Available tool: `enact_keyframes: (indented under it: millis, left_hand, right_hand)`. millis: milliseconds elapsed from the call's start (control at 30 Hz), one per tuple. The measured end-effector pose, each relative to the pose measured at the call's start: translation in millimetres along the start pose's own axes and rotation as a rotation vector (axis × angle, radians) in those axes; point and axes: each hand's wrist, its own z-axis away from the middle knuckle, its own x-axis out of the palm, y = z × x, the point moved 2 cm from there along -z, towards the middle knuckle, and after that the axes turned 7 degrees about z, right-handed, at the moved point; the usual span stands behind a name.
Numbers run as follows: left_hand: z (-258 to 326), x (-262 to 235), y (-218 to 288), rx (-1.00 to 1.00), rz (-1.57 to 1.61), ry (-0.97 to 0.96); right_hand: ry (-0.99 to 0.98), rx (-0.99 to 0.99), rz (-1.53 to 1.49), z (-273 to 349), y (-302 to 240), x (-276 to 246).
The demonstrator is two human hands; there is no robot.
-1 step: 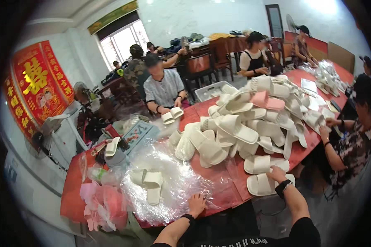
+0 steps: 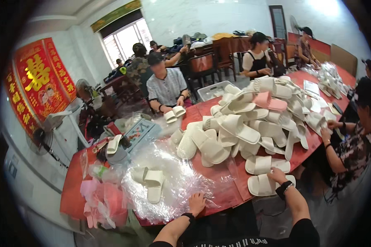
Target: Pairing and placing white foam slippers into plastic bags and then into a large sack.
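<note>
My right hand (image 2: 278, 175) is closed on the edge of a cream slipper (image 2: 260, 185) at the near rim of the table; its fingertips are partly hidden. Just behind lies another cream slipper (image 2: 260, 164). My left hand (image 2: 197, 203) rests with fingers apart at the table's near edge, beside a spread of clear plastic bags (image 2: 171, 206), and holds nothing. On that plastic lies a pair of cream slippers (image 2: 154, 184), one partly over the other. A large heap of cream slippers (image 2: 238, 129) rises beyond my hands, with a pink slipper (image 2: 270, 101) near its top.
The red table (image 2: 76, 177) carries pink plastic bags (image 2: 107, 201) at left and a blue-grey basket (image 2: 144, 133) behind the clear plastic. Across the table a person holds small slippers (image 2: 174, 114). Another person works at right (image 2: 346, 152). A white crate (image 2: 214, 90) stands beyond the table.
</note>
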Motion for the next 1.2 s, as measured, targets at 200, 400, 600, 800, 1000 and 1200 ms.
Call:
enact_keyframes:
  millis: [200,400,600,800,1000,1200]
  left_hand:
    - [-29,-7,-1,-0.190,0.190,-0.027]
    - [-24,-47,-7,-0.487,0.732,0.302]
    - [-41,-127,-18,-0.475,1.021,0.549]
    - [-45,-215,10,-0.318,1.240,0.779]
    - [-35,-222,16,-0.276,1.253,0.788]
    - [-40,-188,38,-0.302,1.194,0.576]
  right_hand:
    - [-0.050,0.131,-0.799,-22,10,23]
    - [-0.154,0.162,-0.896,10,-8,34]
    - [-0.410,0.163,-1.385,29,-78,86]
    - [-0.245,0.124,-1.565,36,-199,101]
    - [-0.276,0.035,-1.418,-4,-215,173]
    - [-0.696,-0.010,-1.492,15,-176,126]
